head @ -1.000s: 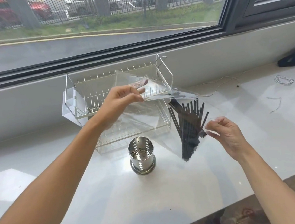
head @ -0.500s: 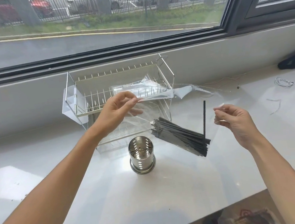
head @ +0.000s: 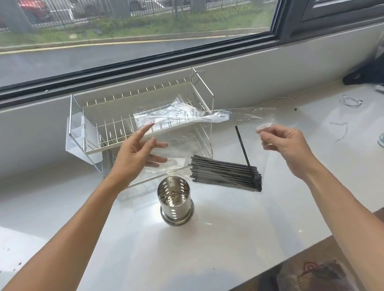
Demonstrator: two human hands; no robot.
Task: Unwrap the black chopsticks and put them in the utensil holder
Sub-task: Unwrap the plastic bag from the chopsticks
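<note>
Both forearms are bare from the frame's lower corners, at about seven and five o'clock, up to the wrists; no sleeve, watch, bracelet or ring shows on either. The left hand (head: 137, 156) and the right hand (head: 284, 143) are ungloved, with short, plain, unpainted nails. A pale rounded patch at six o'clock may be clothing, too blurred to tell.
</note>
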